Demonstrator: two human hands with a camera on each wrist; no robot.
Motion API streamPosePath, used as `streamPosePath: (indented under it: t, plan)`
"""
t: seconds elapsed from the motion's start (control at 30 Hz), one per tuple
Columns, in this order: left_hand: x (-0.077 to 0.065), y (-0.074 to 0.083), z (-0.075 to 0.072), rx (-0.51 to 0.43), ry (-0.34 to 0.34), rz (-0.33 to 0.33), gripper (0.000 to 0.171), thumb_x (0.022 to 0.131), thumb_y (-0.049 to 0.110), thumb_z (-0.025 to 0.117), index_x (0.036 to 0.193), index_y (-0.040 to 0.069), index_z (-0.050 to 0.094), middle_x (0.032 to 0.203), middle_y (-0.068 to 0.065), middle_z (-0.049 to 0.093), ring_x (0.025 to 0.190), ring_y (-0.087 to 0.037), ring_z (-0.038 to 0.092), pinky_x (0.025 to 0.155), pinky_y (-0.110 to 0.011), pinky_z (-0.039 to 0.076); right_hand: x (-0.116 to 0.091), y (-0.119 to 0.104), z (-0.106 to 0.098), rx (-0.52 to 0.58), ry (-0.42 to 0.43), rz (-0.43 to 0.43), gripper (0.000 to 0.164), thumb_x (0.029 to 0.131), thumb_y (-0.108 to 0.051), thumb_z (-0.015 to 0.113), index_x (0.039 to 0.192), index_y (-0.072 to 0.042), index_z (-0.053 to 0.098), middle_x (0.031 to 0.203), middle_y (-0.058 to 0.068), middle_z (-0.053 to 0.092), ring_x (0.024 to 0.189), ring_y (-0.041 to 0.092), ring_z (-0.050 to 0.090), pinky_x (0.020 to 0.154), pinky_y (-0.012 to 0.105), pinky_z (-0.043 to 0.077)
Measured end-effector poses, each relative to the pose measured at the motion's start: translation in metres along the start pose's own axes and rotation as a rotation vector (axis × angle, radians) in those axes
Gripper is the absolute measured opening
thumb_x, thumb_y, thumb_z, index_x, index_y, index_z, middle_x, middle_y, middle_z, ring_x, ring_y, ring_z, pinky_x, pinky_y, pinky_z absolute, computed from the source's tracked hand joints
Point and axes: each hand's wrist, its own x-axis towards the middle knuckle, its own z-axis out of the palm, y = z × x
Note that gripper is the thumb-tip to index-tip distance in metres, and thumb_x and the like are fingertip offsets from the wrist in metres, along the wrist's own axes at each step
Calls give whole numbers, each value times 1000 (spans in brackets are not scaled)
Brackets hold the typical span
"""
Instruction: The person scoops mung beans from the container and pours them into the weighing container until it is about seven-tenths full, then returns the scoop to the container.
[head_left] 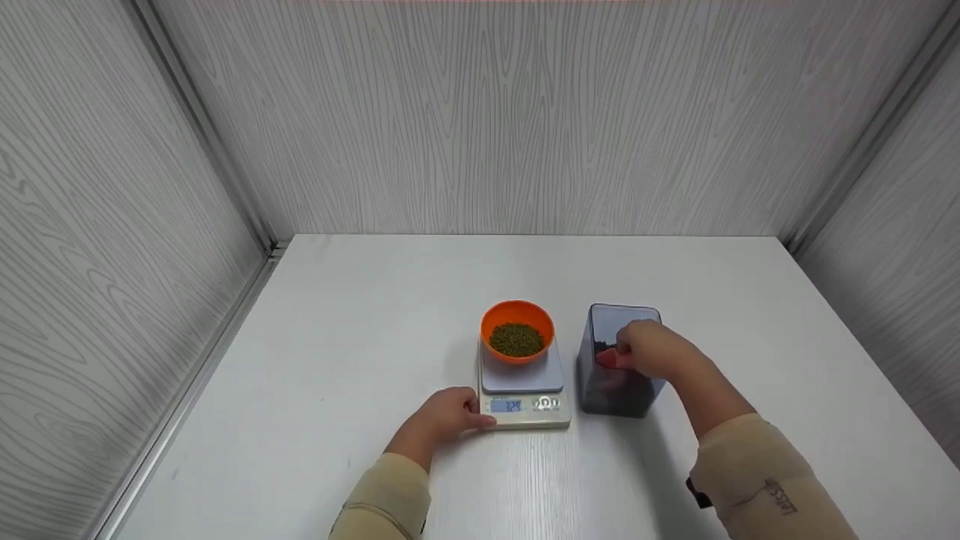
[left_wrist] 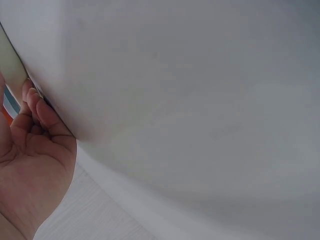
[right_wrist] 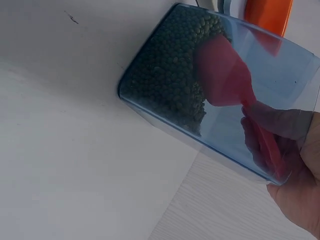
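My left hand (head_left: 448,414) grips the front left corner of a white kitchen scale (head_left: 523,377), thumb along the front edge and fingers curled at its side. The lit display (head_left: 505,406) shows digits like 329. On the scale's platform stands an orange bowl (head_left: 517,309) with small green beans (head_left: 516,341) inside. To the right, my right hand (head_left: 656,349) reaches into a tall clear container (head_left: 611,397), holding a red scoop (right_wrist: 225,75) by its handle. Through the container wall, the scoop's head is seen against dark green beans (right_wrist: 165,65) at the bottom.
The white tabletop (head_left: 360,315) carries the scale and the container side by side, a narrow gap between them. Wood-grained panels stand at the back (head_left: 480,120), left (head_left: 97,247) and right (head_left: 892,247) of the table.
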Motion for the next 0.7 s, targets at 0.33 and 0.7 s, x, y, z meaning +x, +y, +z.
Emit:
streamPosePath:
  t: [0.33,0.7]
  plan:
    - [-1,1,0,-15,-8,-24,32,75,40,72,76,13,54,70,0,46,73,-18,46,66,-31,35,-4,10,3,39,75,-74,4,80,-3,63,80,-4,67,75,4,56,71,19,48,68,36,44]
    - [0,-3,0,-11,-4,-17,33,75,42,71,77,14,54,70,0,46,74,-18,47,66,-31,35,-11,19,-15,104,66,-56,9,81,0,62,85,-5,68,79,3,59,75,19,51,68,35,45]
